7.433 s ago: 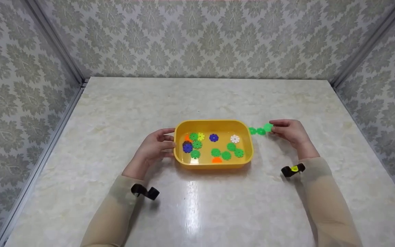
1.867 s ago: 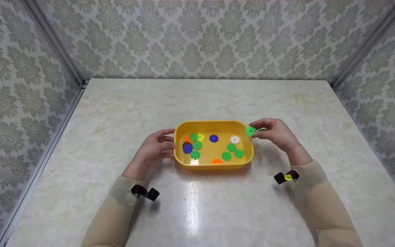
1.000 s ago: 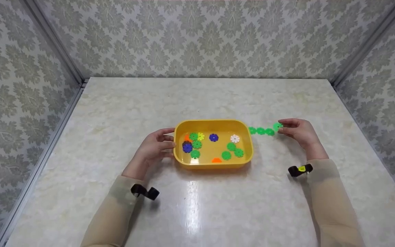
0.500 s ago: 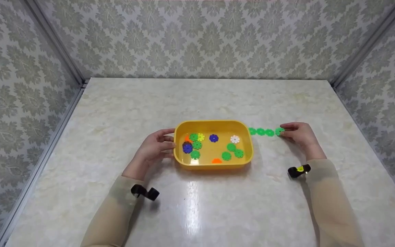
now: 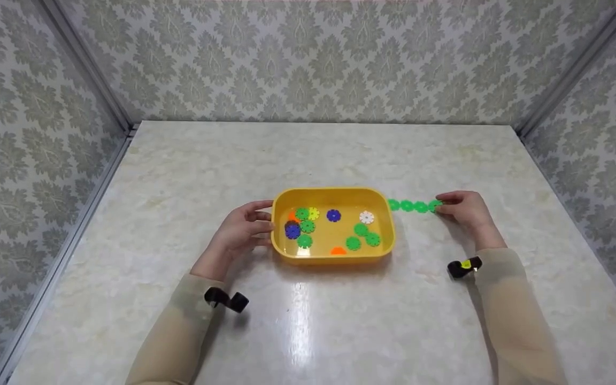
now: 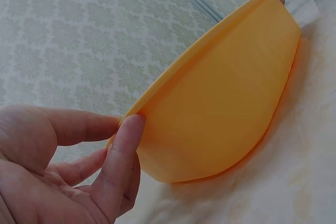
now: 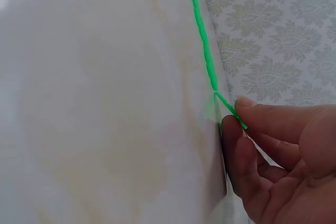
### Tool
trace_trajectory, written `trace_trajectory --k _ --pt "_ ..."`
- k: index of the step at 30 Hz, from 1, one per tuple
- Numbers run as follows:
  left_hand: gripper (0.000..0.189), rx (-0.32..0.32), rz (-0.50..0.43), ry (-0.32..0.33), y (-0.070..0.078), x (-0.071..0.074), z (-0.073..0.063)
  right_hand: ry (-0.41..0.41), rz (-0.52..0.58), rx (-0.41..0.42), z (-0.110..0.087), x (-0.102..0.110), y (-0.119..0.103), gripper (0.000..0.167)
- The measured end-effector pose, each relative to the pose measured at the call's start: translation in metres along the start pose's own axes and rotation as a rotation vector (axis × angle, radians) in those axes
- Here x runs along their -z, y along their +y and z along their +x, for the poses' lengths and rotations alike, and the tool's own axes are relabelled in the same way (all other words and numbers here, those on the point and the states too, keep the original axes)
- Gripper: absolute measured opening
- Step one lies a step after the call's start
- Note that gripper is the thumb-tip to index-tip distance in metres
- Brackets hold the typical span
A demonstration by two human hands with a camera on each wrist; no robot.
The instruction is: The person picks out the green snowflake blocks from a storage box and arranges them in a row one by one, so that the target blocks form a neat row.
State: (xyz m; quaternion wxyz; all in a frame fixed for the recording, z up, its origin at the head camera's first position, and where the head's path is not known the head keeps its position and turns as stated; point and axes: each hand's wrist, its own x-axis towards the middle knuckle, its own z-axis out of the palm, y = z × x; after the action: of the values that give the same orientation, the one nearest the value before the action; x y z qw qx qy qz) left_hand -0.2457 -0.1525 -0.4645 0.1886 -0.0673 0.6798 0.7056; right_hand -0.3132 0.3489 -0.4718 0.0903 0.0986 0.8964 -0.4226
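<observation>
A yellow tub (image 5: pixel 335 259) stands in the middle of the table. At its left end my left hand (image 5: pixel 236 230) holds the rim, thumb and fingers at the lip in the left wrist view. To the right of the tub runs a row of green snowflake discs (image 5: pixel 407 206), its left end partly hidden by the tub. My right hand (image 5: pixel 463 211) pinches one more green snowflake disc (image 5: pixel 435 206) at the row's right end. Seen from the right wrist, this disc (image 7: pixel 229 108) meets the row (image 7: pixel 203 38) at an angle. Whether the two are interlocked I cannot tell.
Loose snowflake discs lie inside the tub: several green, a white disc (image 5: pixel 366 217), a blue disc (image 5: pixel 333 215), a yellow disc (image 5: pixel 314 214) and an orange disc (image 5: pixel 338 251) by the front wall. Patterned wall panels (image 5: pixel 308 59) border the table (image 5: pixel 308 155).
A green disc has left the tub, and the row is one disc longer than 7.4 s ago. Over the last second my right hand has lowered its disc to the row's end.
</observation>
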Motion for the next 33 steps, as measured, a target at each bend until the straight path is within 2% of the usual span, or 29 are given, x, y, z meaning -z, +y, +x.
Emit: trace_trajectory --k 11,29,33 --pt "0.062 0.015 0.014 0.013 0.0016 -0.0008 0.0 -0.045 0.04 -0.024 0.0002 0.0025 0.0008 0.047" --pt "0.062 0.014 0.005 0.015 0.0011 -0.0012 -0.0003 -0.025 0.029 -0.042 -0.001 0.0026 -0.0024 0.042" --pt "0.062 0.01 -0.011 0.012 0.0001 -0.0005 -0.0005 -0.002 0.007 -0.019 -0.005 0.004 -0.0067 0.042"
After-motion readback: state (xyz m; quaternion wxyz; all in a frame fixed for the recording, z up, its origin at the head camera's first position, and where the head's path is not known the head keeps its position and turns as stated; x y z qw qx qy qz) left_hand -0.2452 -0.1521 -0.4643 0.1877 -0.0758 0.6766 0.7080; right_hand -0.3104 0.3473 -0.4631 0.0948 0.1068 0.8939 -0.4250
